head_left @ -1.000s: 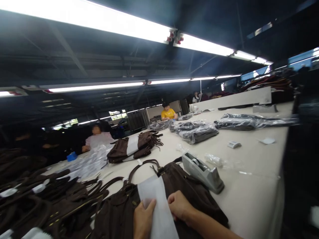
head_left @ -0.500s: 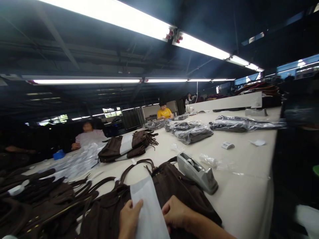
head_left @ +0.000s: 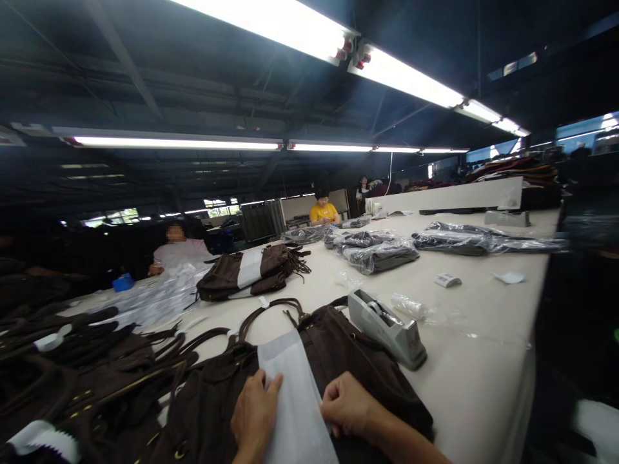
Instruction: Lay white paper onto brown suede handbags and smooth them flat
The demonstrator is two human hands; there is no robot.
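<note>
Both hands are working low in the view, on a white paper band (head_left: 293,393) that is lying across a brown bag (head_left: 338,348) at the near edge of the worktop (head_left: 483,361). The left hand (head_left: 254,415) is pressing flat on the band's left edge, fingers extended and holding nothing. The right hand (head_left: 345,406) is curling its grip at the band's right edge (whether it is pinching the paper, I cannot tell). A grey tape dispenser (head_left: 387,327) is sitting just beside the bag.

No text, label, brand, number or sign can be read on anything in view.
</note>
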